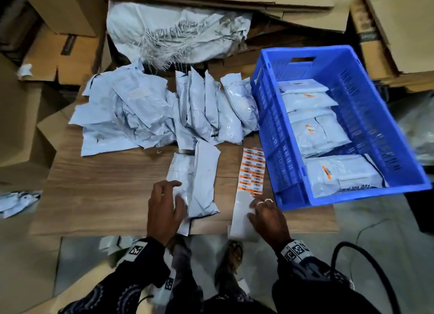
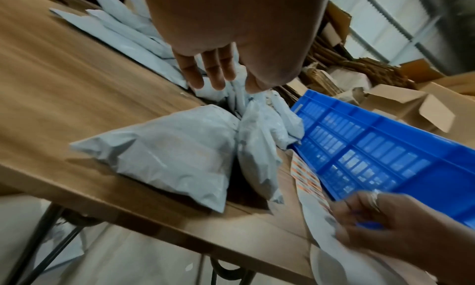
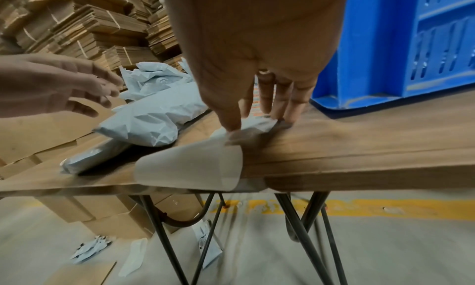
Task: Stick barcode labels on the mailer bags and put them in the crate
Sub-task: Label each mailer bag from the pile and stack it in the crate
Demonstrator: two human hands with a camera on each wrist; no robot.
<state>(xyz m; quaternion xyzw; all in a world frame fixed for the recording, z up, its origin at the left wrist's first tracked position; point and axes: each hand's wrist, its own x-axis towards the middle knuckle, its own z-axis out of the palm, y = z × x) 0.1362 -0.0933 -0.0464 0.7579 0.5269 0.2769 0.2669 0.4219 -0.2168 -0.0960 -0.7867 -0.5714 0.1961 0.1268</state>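
Two grey mailer bags [image 1: 202, 180] [image 2: 174, 153] [image 3: 154, 122] lie side by side at the table's near edge. My left hand [image 1: 175, 194] [image 2: 226, 80] hovers over the left one with straight, relaxed fingers and holds nothing. A long label sheet [image 1: 252, 170] [image 2: 306, 179] with orange barcode labels lies between the bags and the blue crate [image 1: 375, 116] [image 2: 372, 157] [image 3: 385, 45]. My right hand [image 1: 254, 209] [image 3: 257, 116] presses fingertips and thumb on the sheet's blank near part. Several labelled bags [image 1: 317, 135] lie in the crate.
A heap of unlabelled mailer bags [image 1: 122, 116] and a standing row [image 1: 211, 111] fill the back of the wooden table [image 1: 105, 184]. A white sack [image 1: 176, 32] and cardboard boxes [image 1: 58, 55] surround it. Paper scraps litter the floor [image 3: 90, 248].
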